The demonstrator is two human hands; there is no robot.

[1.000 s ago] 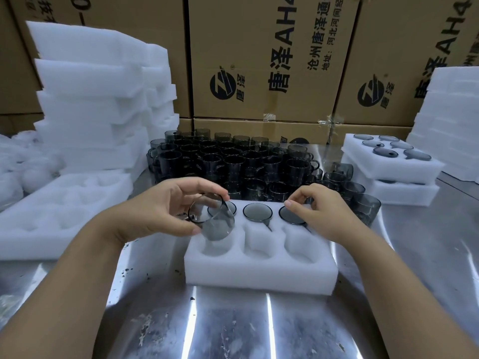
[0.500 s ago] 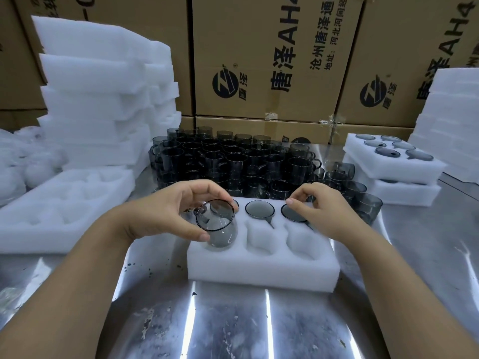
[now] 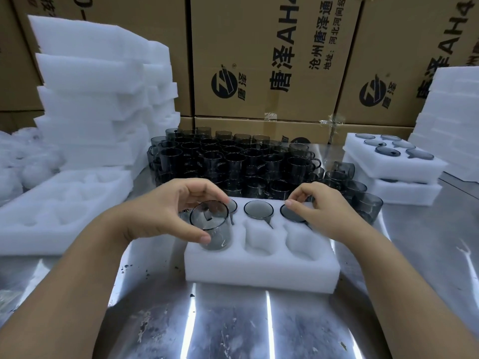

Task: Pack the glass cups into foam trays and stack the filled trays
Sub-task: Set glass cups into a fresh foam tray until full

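Our left hand (image 3: 166, 213) grips a glass cup (image 3: 215, 235) at the foam tray (image 3: 259, 273) | right hand (image 3: 325, 211), curled, touches seated cup (image 3: 294, 216); hold unclear

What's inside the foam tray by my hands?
Back row of the foam tray: three cups, the leftmost mostly covered. The left hand holds a fourth cup at the front-left pocket; two pockets show only foam.

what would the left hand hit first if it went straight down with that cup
Likely the near-left pocket of the foam tray: the left hand holds the glass cup over it, depth unclear.
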